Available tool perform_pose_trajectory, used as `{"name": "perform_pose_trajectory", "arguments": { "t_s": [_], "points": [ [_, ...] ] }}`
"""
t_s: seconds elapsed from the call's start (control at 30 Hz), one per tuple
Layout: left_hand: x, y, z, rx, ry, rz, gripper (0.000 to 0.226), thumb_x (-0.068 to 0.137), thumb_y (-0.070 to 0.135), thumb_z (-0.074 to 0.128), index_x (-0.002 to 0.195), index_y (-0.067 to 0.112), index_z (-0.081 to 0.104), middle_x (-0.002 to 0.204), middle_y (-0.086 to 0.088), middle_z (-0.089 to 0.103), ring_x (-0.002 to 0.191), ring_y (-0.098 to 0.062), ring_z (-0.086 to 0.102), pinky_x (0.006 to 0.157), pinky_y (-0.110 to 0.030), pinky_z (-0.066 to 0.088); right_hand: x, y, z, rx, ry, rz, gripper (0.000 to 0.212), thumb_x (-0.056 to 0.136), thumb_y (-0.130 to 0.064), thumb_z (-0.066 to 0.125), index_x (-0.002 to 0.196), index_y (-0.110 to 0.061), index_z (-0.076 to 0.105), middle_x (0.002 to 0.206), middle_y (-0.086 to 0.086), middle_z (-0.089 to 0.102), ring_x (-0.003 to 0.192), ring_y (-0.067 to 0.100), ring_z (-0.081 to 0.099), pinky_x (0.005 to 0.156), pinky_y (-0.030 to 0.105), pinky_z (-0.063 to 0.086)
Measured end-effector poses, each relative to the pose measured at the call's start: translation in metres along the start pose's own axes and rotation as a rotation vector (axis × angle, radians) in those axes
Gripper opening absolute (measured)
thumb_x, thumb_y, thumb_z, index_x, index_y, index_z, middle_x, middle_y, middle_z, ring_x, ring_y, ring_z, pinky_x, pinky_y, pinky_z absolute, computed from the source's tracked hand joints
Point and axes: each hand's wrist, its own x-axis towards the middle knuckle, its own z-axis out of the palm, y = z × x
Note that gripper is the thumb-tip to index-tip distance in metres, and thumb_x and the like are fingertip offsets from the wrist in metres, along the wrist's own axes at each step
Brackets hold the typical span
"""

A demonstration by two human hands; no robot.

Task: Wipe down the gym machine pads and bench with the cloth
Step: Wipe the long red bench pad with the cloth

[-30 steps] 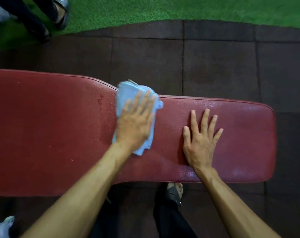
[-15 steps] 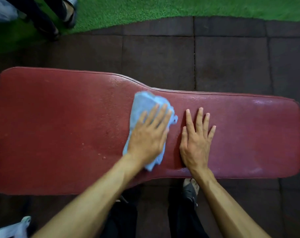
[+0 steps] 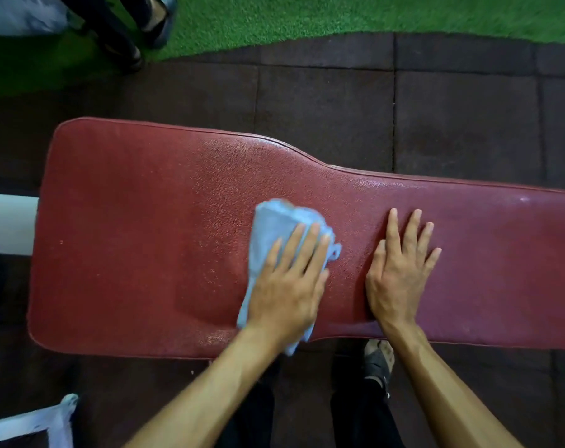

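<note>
A dark red padded bench (image 3: pixel 138 221) lies across the view, wide at the left and narrow toward the right. On its middle sits a crumpled light blue cloth (image 3: pixel 274 221). My left hand (image 3: pixel 287 286) presses flat on the cloth with straight fingers, and the cloth's lower end hangs just over the near edge. My right hand (image 3: pixel 400 270) lies flat on the bare pad just to the right, fingers spread. Damp streaks shine on the pad near the cloth.
Dark rubber floor tiles (image 3: pixel 339 101) surround the bench, with green turf (image 3: pixel 339 17) beyond. Another person's feet (image 3: pixel 138 37) stand at the top left. A white post (image 3: pixel 6 221) meets the bench's left end. My own legs and foot (image 3: pixel 378 360) are below the near edge.
My left hand has slid the cloth down the pad toward the near edge. The view has shifted, showing more of the bench's wide left end. My right hand stays flat.
</note>
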Motion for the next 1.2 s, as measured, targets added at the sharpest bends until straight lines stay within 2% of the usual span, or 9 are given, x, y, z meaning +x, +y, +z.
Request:
{"name": "perform_pose_trajectory", "arguments": {
  "t_s": [0.17, 0.37, 0.5, 0.67, 0.77, 0.87, 0.97, 1.07, 1.2],
  "points": [
    [0.111, -0.096, -0.019, 0.066, 0.022, -0.093, 0.054, 0.1, 0.032, 0.026, 0.153, 0.02, 0.025, 0.16, -0.002, 0.026, 0.148, -0.021, 0.021, 0.116, -0.043, 0.017, 0.001, -0.014, 0.001, 0.007, -0.039, -0.05, 0.056, 0.1, -0.032, 0.028, 0.155, -0.027, 0.018, 0.164, 0.007, 0.005, 0.151, 0.031, -0.003, 0.117, 0.063, 0.002],
    [-0.018, -0.115, -0.028, 0.095, 0.036, -0.336, 0.058, 0.101, 0.033, 0.027, 0.155, 0.016, 0.015, 0.163, -0.005, 0.013, 0.151, -0.023, 0.009, 0.118, -0.046, 0.018, 0.005, -0.075, 0.018, -0.052, -0.054, -0.212, 0.055, 0.101, -0.041, 0.031, 0.153, -0.03, 0.023, 0.164, 0.007, 0.007, 0.151, 0.032, -0.001, 0.118, 0.061, 0.004],
    [-0.089, -0.043, -0.013, 0.118, -0.06, -0.228, 0.06, 0.097, 0.033, 0.033, 0.153, 0.011, 0.024, 0.162, -0.007, 0.017, 0.149, -0.027, 0.017, 0.116, -0.047, 0.02, 0.002, -0.102, 0.028, -0.05, -0.048, -0.216, 0.054, 0.1, -0.039, 0.031, 0.153, -0.031, 0.023, 0.164, 0.005, 0.009, 0.151, 0.03, 0.0, 0.118, 0.06, 0.005],
    [0.014, -0.084, -0.019, -0.005, 0.017, -0.012, 0.053, 0.1, 0.032, 0.029, 0.152, 0.02, 0.028, 0.16, -0.001, 0.026, 0.148, -0.021, 0.022, 0.115, -0.043, 0.024, 0.002, -0.097, 0.029, 0.04, -0.026, -0.217, 0.053, 0.099, -0.032, 0.033, 0.152, -0.031, 0.027, 0.164, 0.003, 0.01, 0.151, 0.026, 0.001, 0.119, 0.056, 0.002],
    [0.069, -0.161, -0.038, 0.078, 0.03, -0.069, 0.053, 0.101, 0.032, 0.027, 0.152, 0.02, 0.028, 0.16, -0.002, 0.027, 0.148, -0.022, 0.022, 0.116, -0.044, 0.022, 0.002, -0.101, 0.029, 0.04, -0.019, -0.206, 0.054, 0.099, -0.031, 0.033, 0.152, -0.031, 0.026, 0.164, 0.002, 0.009, 0.151, 0.025, 0.0, 0.119, 0.056, 0.001],
    [0.035, -0.214, -0.048, 0.111, 0.071, -0.239, 0.054, 0.102, 0.033, 0.027, 0.155, 0.022, 0.018, 0.163, -0.002, 0.017, 0.151, -0.021, 0.012, 0.118, -0.043, 0.016, 0.0, -0.103, 0.027, 0.03, -0.032, -0.206, 0.054, 0.099, -0.032, 0.03, 0.153, -0.032, 0.023, 0.164, 0.001, 0.007, 0.151, 0.025, -0.002, 0.119, 0.057, 0.001],
    [-0.056, -0.192, -0.047, 0.103, 0.048, -0.332, 0.057, 0.102, 0.033, 0.027, 0.155, 0.017, 0.016, 0.163, -0.004, 0.013, 0.151, -0.023, 0.009, 0.118, -0.046, 0.018, -0.001, -0.107, 0.027, 0.029, -0.03, -0.181, 0.055, 0.098, -0.033, 0.029, 0.153, -0.031, 0.023, 0.164, 0.002, 0.007, 0.151, 0.025, -0.002, 0.119, 0.059, 0.003],
    [-0.113, -0.128, -0.034, 0.105, -0.017, -0.264, 0.059, 0.099, 0.035, 0.029, 0.154, 0.014, 0.022, 0.162, -0.005, 0.017, 0.15, -0.025, 0.016, 0.114, -0.048, 0.026, -0.009, -0.121, 0.03, 0.048, -0.032, -0.165, 0.055, 0.099, -0.032, 0.032, 0.153, -0.029, 0.024, 0.164, 0.003, 0.008, 0.151, 0.027, -0.002, 0.119, 0.06, 0.003],
    [-0.054, -0.137, -0.028, 0.016, 0.03, -0.119, 0.054, 0.102, 0.034, 0.026, 0.154, 0.021, 0.023, 0.162, 0.0, 0.02, 0.15, -0.02, 0.017, 0.116, -0.043, 0.024, -0.028, -0.153, 0.041, 0.023, -0.043, -0.296, 0.053, 0.099, -0.032, 0.035, 0.152, -0.03, 0.027, 0.164, 0.004, 0.01, 0.151, 0.028, 0.001, 0.119, 0.056, 0.003]
  ]
}}
